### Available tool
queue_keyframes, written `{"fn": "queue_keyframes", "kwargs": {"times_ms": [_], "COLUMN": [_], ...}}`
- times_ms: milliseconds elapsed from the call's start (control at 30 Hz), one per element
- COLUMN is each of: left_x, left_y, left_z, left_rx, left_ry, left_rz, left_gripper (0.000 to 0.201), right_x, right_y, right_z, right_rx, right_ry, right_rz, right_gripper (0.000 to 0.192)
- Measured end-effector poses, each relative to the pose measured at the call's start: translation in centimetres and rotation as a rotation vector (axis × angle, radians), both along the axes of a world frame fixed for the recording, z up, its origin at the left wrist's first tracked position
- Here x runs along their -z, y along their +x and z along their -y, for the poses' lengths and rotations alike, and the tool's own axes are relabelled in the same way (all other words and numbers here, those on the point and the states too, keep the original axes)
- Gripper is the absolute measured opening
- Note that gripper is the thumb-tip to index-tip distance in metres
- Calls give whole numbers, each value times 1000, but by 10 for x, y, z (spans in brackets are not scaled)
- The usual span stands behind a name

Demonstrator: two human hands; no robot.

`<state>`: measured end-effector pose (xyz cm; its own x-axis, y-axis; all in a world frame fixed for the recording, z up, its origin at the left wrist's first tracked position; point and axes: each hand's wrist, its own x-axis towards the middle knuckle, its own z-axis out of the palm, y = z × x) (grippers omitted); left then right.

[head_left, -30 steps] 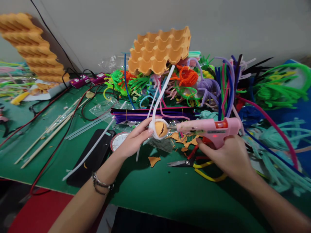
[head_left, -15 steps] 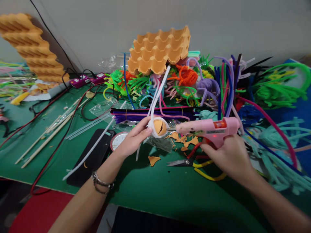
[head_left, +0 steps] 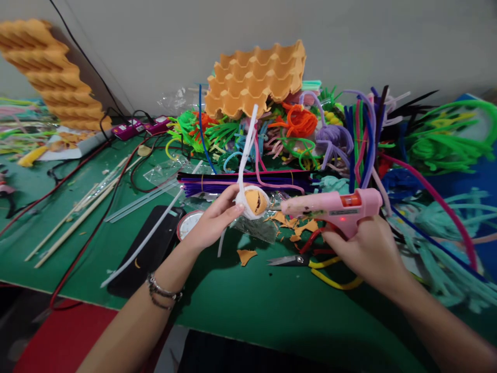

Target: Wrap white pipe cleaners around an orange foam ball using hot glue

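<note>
Between the fingers and thumb of my left hand (head_left: 219, 217) is a small round orange cardboard piece (head_left: 255, 201), its rim wrapped in white pipe cleaner (head_left: 247, 150). A loose white length rises from it toward the back, and a dark crack or gap marks the orange face. My right hand (head_left: 367, 248) is closed around the handle of a pink hot glue gun (head_left: 330, 204), whose red light glows. The nozzle points left, at or very near the wrapped rim; contact is hard to tell. Beneath the gun lie scissors (head_left: 289, 260) with red and yellow handles.
Orange egg trays (head_left: 256, 77) rest on piled colourful pipe cleaners (head_left: 298, 122) at the back. Torn cardboard scraps (head_left: 246, 256) lie near the scissors. Leftward are a black phone-like slab (head_left: 145, 254), wooden sticks (head_left: 83, 223), red cables (head_left: 103, 233) and purple power blocks (head_left: 128, 129). Green pipe cleaners (head_left: 446, 140) sit right.
The loose white pipe cleaner end has swung left, its strands now closer together. The wrapped piece has shifted very slightly, while the glue gun stays nearly where it was.
</note>
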<state>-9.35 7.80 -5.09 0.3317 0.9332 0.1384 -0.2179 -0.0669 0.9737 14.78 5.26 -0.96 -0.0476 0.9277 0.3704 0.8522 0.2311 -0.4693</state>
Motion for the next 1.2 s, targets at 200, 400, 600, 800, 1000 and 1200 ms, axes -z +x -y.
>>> {"fn": "queue_keyframes", "kwargs": {"times_ms": [200, 400, 600, 800, 1000, 1200], "left_x": [0, 0, 1, -1, -3, 0], "left_y": [1, 2, 3, 4, 5, 4], "left_z": [0, 1, 1, 1, 0, -3], "left_rx": [14, 49, 51, 45, 62, -44], "left_ry": [16, 40, 19, 22, 69, 72], "left_rz": [-2, 20, 31, 10, -2, -4], "left_gripper": [38, 34, 35, 36, 39, 52], "right_x": [0, 0, 0, 0, -1, -1], "right_y": [-1, -2, -3, -3, -3, 1], "right_z": [1, 1, 1, 1, 2, 0], "right_rx": [-14, 1, 14, 6, -11, -13], "right_ry": [15, -10, -31, -29, -36, 1], "right_rz": [-3, -28, -24, -22, -55, -132], "right_gripper": [7, 7, 9, 10, 11, 29]}}
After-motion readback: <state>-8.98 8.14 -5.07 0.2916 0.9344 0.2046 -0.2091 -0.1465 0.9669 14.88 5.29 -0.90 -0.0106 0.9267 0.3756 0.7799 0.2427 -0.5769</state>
